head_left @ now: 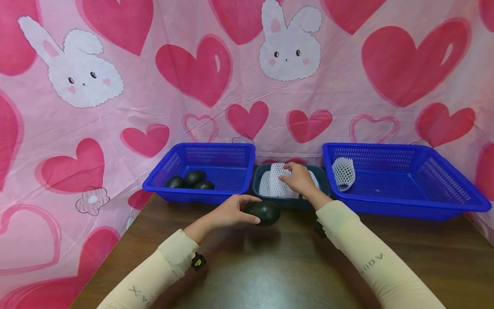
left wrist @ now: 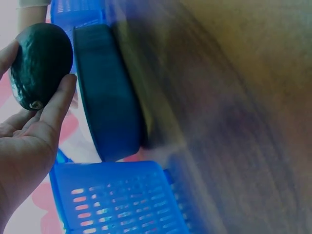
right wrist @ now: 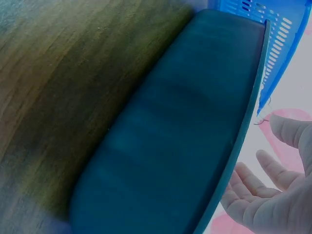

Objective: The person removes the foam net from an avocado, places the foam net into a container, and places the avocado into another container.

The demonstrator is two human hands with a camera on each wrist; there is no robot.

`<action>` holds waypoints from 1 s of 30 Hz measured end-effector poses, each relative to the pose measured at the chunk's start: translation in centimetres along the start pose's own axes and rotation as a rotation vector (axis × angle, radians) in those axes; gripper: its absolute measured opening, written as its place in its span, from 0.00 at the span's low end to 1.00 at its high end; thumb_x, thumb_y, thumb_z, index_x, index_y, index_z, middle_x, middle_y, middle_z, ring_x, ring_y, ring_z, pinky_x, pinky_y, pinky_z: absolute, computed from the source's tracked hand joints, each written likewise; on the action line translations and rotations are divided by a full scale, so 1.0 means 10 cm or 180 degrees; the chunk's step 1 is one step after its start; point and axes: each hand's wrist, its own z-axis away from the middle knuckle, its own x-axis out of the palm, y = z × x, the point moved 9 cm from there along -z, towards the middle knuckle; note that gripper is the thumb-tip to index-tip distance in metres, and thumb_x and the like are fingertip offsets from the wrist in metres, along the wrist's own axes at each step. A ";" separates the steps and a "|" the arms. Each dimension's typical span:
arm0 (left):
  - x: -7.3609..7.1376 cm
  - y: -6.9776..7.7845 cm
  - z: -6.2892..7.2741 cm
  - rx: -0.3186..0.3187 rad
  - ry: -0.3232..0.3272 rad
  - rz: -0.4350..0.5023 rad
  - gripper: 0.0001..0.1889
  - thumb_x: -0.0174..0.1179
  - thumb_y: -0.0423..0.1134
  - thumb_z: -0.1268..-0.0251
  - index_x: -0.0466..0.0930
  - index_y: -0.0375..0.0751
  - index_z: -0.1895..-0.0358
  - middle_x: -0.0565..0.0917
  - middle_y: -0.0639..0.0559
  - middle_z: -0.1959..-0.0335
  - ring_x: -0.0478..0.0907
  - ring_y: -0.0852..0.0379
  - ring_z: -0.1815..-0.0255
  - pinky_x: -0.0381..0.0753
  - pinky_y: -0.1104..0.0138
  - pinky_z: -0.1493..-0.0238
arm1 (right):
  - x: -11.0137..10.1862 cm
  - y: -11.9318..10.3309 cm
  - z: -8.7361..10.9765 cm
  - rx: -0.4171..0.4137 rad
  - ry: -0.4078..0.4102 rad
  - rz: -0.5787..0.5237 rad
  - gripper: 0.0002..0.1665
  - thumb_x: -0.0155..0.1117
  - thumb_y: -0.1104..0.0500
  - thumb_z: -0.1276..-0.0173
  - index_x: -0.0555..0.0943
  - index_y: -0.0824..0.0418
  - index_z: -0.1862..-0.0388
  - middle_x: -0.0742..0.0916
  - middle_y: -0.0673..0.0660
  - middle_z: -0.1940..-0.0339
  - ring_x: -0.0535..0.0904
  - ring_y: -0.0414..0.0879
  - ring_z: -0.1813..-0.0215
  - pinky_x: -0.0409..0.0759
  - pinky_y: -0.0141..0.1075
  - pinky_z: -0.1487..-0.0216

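Note:
A dark green avocado [head_left: 266,213] is gripped by my left hand [head_left: 233,211] just above the table, in front of the dark green tray [head_left: 283,202]. In the left wrist view the thumb and fingers lie on opposite sides of the avocado [left wrist: 41,66], its stem end visible. White foam net sleeves [head_left: 275,182] fill the tray. Over them reaches my right hand [head_left: 301,178], fingertips close to a sleeve; contact cannot be made out. The right wrist view has this hand [right wrist: 273,190] beyond the tray's rim, thumb and fingers apart, with nothing seen between them.
On the left, a blue basket [head_left: 216,197] contains several avocados [head_left: 194,177]. To the right stands another blue basket [head_left: 405,206] with one net-sleeved avocado [head_left: 343,174] in its left corner. A pink heart-patterned cloth [head_left: 247,94] hangs behind the wooden table [head_left: 247,274].

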 end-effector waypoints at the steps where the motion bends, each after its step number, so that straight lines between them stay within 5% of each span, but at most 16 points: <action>1: -0.02 0.01 0.00 0.0013 0.0019 -0.0007 0.28 0.72 0.41 0.44 0.77 0.40 0.39 0.83 0.50 0.51 0.80 0.55 0.56 0.79 0.64 0.55 | 0.00 0.00 0.00 0.0009 0.0003 -0.0011 0.27 0.68 0.55 0.36 0.77 0.68 0.43 0.80 0.68 0.44 0.75 0.63 0.43 0.72 0.55 0.42; 9: -0.29 0.13 0.02 0.0155 0.0273 0.0014 0.28 0.71 0.40 0.44 0.76 0.40 0.38 0.81 0.47 0.47 0.80 0.52 0.50 0.78 0.61 0.49 | 0.03 -0.01 0.02 -0.0016 0.0091 -0.0122 0.26 0.68 0.55 0.36 0.77 0.68 0.43 0.81 0.68 0.46 0.75 0.61 0.44 0.73 0.54 0.43; 18: -0.81 0.13 0.05 0.0044 0.0758 0.0246 0.30 0.71 0.41 0.44 0.75 0.38 0.37 0.80 0.44 0.45 0.81 0.49 0.48 0.79 0.59 0.49 | 0.10 -0.18 0.10 -0.0159 0.0076 -0.0333 0.24 0.67 0.56 0.35 0.77 0.68 0.44 0.82 0.67 0.48 0.77 0.59 0.45 0.74 0.51 0.43; 30: -1.43 -0.16 0.04 -0.0522 0.1578 0.0077 0.35 0.69 0.47 0.42 0.70 0.38 0.33 0.72 0.42 0.35 0.65 0.45 0.31 0.65 0.52 0.35 | 0.34 -0.41 0.23 -0.0267 -0.0024 -0.0735 0.21 0.67 0.58 0.34 0.79 0.69 0.46 0.85 0.63 0.54 0.80 0.55 0.52 0.78 0.47 0.48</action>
